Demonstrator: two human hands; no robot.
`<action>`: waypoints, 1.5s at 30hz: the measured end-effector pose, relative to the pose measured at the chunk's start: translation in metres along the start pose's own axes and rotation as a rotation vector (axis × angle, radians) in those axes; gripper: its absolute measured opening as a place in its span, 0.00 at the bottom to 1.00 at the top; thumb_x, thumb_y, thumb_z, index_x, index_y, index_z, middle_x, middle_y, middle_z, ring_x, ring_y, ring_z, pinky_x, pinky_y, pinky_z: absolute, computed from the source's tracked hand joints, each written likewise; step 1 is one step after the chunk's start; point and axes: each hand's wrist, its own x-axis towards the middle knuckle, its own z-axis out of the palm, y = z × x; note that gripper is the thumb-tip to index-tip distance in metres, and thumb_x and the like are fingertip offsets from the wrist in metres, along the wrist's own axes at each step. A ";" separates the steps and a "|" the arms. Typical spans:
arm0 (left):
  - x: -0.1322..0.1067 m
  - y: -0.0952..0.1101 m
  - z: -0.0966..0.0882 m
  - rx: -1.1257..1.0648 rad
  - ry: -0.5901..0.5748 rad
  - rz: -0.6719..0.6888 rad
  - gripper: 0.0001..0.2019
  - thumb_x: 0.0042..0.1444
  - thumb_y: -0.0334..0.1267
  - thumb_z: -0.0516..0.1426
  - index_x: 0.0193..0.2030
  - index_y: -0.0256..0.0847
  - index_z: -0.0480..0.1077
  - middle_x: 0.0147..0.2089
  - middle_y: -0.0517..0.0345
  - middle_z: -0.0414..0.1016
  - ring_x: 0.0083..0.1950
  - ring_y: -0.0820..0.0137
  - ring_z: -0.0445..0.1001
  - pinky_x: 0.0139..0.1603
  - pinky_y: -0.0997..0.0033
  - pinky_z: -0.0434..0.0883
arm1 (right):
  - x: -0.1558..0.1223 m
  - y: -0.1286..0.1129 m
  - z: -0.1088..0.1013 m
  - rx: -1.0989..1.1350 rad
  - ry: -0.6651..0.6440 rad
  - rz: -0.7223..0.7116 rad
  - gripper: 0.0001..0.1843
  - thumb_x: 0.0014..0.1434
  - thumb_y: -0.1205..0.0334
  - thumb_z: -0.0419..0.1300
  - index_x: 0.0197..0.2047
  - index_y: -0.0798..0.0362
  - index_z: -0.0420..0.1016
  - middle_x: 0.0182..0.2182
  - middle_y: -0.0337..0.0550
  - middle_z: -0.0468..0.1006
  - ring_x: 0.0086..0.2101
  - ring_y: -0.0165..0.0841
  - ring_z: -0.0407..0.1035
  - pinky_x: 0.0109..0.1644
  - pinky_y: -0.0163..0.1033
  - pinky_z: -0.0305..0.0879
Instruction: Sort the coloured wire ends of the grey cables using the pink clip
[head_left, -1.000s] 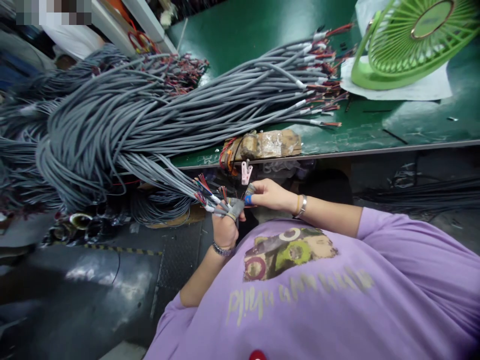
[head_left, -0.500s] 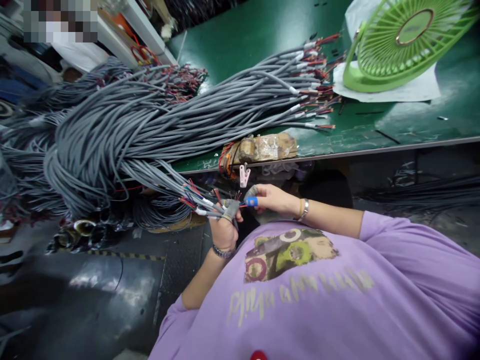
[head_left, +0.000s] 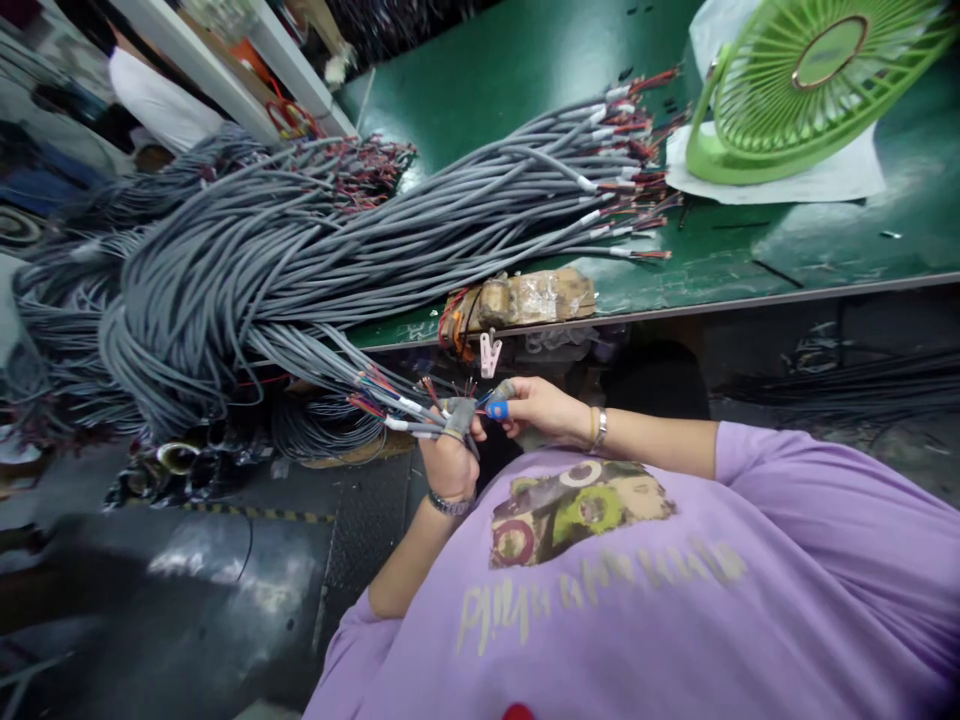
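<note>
Grey cables [head_left: 337,358] run past near edge of desk [head_left: 720,268] into left hand [head_left: 451,460], clasped round ends; right hand [head_left: 534,408] pinches coloured cores [head_left: 470,388]; cables probably springy, light singly; cores likely bend easily; grip behind white bands [head_left: 397,425]

Clearances at the workbench [head_left: 832,242]: a hand can pass over the front edge right of the wooden block [head_left: 525,299]. Gray cables [head_left: 375,240] bar the left side, the green fan [head_left: 772,168] the rear right, a pink clip [head_left: 490,356] the front edge by the block.
</note>
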 end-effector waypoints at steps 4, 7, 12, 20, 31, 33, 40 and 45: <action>0.001 0.000 0.001 -0.021 0.028 -0.011 0.10 0.46 0.40 0.65 0.27 0.36 0.71 0.17 0.64 0.67 0.17 0.77 0.64 0.19 0.78 0.63 | -0.003 0.002 0.000 -0.055 -0.035 0.001 0.16 0.41 0.57 0.72 0.27 0.57 0.72 0.19 0.34 0.71 0.20 0.24 0.64 0.25 0.31 0.64; 0.000 0.001 0.001 -0.023 0.031 -0.007 0.10 0.47 0.39 0.65 0.27 0.35 0.70 0.17 0.64 0.67 0.17 0.78 0.64 0.19 0.79 0.62 | -0.003 0.001 0.000 -0.092 -0.012 -0.014 0.16 0.41 0.58 0.72 0.28 0.57 0.73 0.20 0.35 0.72 0.21 0.23 0.63 0.25 0.30 0.62; -0.001 0.000 0.001 -0.002 0.015 0.000 0.10 0.48 0.39 0.65 0.26 0.35 0.70 0.17 0.64 0.67 0.17 0.79 0.64 0.19 0.79 0.63 | 0.002 -0.003 0.004 -0.059 0.052 -0.065 0.19 0.40 0.54 0.72 0.29 0.57 0.72 0.23 0.35 0.71 0.23 0.23 0.62 0.26 0.30 0.61; -0.003 -0.003 -0.002 0.033 0.021 -0.001 0.09 0.48 0.38 0.63 0.26 0.37 0.68 0.17 0.66 0.67 0.17 0.79 0.64 0.19 0.80 0.63 | 0.004 0.001 0.009 -0.009 0.062 -0.081 0.16 0.41 0.56 0.70 0.25 0.56 0.70 0.18 0.33 0.67 0.21 0.24 0.60 0.26 0.31 0.59; -0.003 0.000 -0.002 0.022 0.037 -0.012 0.11 0.47 0.41 0.64 0.26 0.37 0.68 0.17 0.65 0.66 0.17 0.79 0.64 0.18 0.80 0.62 | -0.004 0.004 0.009 -0.107 0.002 -0.070 0.11 0.42 0.61 0.68 0.24 0.58 0.73 0.18 0.34 0.68 0.22 0.23 0.59 0.27 0.32 0.57; -0.003 0.002 -0.004 0.003 0.032 -0.014 0.10 0.47 0.40 0.64 0.28 0.37 0.69 0.17 0.66 0.66 0.17 0.79 0.63 0.18 0.80 0.62 | -0.005 0.004 0.005 -0.144 -0.047 -0.071 0.10 0.42 0.62 0.68 0.24 0.58 0.73 0.18 0.34 0.69 0.22 0.23 0.59 0.27 0.32 0.56; -0.003 0.009 -0.012 -0.009 -0.045 -0.044 0.11 0.45 0.39 0.65 0.26 0.37 0.68 0.17 0.67 0.65 0.16 0.79 0.62 0.15 0.80 0.60 | 0.004 -0.005 -0.016 -0.060 0.126 -0.036 0.06 0.47 0.65 0.64 0.30 0.57 0.75 0.24 0.37 0.74 0.23 0.23 0.63 0.28 0.30 0.62; -0.004 0.007 -0.014 0.037 -0.067 -0.061 0.10 0.46 0.38 0.65 0.26 0.37 0.68 0.17 0.66 0.65 0.16 0.79 0.62 0.16 0.81 0.60 | 0.006 -0.020 -0.010 -0.081 0.062 -0.027 0.11 0.49 0.58 0.67 0.30 0.57 0.73 0.27 0.40 0.76 0.24 0.23 0.65 0.28 0.30 0.63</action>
